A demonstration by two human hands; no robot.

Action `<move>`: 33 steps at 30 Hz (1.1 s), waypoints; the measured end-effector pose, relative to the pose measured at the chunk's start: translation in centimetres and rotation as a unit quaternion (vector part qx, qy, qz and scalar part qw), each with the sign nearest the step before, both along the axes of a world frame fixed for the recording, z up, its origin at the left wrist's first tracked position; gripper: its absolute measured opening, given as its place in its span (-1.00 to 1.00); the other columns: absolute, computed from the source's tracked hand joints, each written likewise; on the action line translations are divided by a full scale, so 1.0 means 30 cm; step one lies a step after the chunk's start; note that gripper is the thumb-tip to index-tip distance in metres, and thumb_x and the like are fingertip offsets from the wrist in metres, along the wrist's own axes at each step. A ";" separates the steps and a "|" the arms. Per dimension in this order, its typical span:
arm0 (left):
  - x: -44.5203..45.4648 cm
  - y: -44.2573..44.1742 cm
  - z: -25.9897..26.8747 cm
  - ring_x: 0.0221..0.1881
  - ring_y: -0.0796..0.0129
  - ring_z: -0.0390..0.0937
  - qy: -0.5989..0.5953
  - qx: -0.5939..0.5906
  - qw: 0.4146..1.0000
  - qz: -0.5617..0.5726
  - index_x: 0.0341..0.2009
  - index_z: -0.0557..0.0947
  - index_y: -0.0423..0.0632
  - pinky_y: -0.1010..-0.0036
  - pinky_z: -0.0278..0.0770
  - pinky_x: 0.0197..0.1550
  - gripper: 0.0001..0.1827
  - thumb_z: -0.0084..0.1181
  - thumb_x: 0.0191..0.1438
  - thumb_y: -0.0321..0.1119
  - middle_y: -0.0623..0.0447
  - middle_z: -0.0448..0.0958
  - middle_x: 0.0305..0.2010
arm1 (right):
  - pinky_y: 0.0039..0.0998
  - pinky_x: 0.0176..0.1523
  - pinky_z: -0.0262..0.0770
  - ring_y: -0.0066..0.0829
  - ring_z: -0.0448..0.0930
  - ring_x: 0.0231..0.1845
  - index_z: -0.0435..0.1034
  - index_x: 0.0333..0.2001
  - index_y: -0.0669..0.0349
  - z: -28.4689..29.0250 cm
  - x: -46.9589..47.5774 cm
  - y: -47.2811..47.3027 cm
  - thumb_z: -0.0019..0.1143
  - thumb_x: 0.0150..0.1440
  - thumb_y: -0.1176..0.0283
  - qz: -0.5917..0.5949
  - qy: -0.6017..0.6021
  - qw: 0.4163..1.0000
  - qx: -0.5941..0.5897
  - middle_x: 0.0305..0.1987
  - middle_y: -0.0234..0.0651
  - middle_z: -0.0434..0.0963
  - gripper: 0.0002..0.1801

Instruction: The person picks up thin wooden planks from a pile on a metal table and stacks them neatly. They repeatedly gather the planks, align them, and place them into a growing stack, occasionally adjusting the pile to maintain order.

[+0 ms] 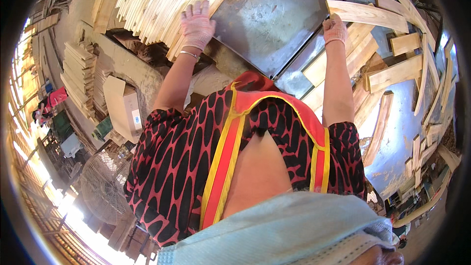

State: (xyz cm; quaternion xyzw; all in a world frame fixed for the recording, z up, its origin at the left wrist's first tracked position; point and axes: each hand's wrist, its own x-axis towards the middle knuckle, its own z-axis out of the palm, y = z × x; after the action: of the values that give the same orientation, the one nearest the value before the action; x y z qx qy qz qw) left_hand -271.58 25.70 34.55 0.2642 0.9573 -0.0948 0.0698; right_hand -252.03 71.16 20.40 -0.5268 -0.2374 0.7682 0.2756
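Observation:
My left hand (198, 25), in a pinkish knitted work glove, lies palm down with fingers apart at the near edge of a row of narrow wooden strips (158, 5). The strips sit side by side, left of a metal tabletop (274, 14). My right hand (335, 30), gloved the same way, pinches the left end of a short wooden board (368, 14). That board reaches to the right above a pile of other boards (395, 71). The thumb and fingertips are partly hidden at the board's end.
A dark gap (300, 53) crosses the metal surface between my hands. Stacked strips (78, 81) and a cardboard box (123, 108) stand at left, near a caged fan (105, 186). One long board (379, 129) lies on the metal at right. Another person (46, 108) is at far left.

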 end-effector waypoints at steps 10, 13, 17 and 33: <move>0.325 0.411 0.107 0.28 -0.12 0.46 -0.336 0.232 0.895 -0.178 0.28 0.51 -0.08 0.16 0.42 0.30 -0.20 0.19 0.13 0.23 -0.23 0.50 0.28 | -0.19 0.09 0.57 -0.01 0.66 -0.11 0.46 0.14 0.27 0.495 0.230 -0.780 0.24 0.16 0.19 0.501 -0.255 0.738 0.373 -0.11 -0.02 0.67 -0.47; 0.321 0.433 0.066 0.08 -0.18 0.59 -0.452 0.113 0.882 -0.070 0.10 0.65 -0.16 0.15 0.52 0.14 -0.30 0.22 0.10 0.18 -0.28 0.65 0.02 | -0.18 0.25 0.47 0.05 0.57 0.13 0.41 0.20 0.26 0.509 0.346 -0.765 0.24 0.13 0.10 0.522 -0.242 0.686 0.446 0.08 0.07 0.58 -0.36; 0.248 0.319 -0.032 -0.14 -0.09 0.67 -0.466 0.189 0.856 -0.114 -0.04 0.70 -0.22 0.17 0.56 0.01 -0.38 0.27 0.07 0.11 -0.25 0.69 -0.24 | -0.15 0.25 0.49 -0.03 0.59 0.17 0.38 0.26 0.25 0.456 0.550 -0.523 0.38 0.08 0.07 0.195 -0.586 0.555 0.556 0.12 0.00 0.60 -0.24; 0.238 -0.037 0.064 -0.18 -0.08 0.68 -0.499 0.184 0.847 -0.020 0.10 0.61 -0.23 0.18 0.64 -0.04 -0.40 0.24 0.18 0.03 -0.20 0.68 -0.13 | -0.41 -0.03 0.60 -0.49 0.60 -0.15 0.44 0.00 0.27 0.364 0.125 -0.807 0.33 0.16 0.46 0.126 -0.203 0.941 0.238 -0.17 -0.32 0.64 -0.65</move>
State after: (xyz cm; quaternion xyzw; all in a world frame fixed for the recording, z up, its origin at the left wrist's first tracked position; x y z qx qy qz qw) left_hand -264.43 24.59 36.48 0.3032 0.7876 0.2265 0.4862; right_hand -248.27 46.93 31.31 -0.5564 -0.5287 0.5945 0.2397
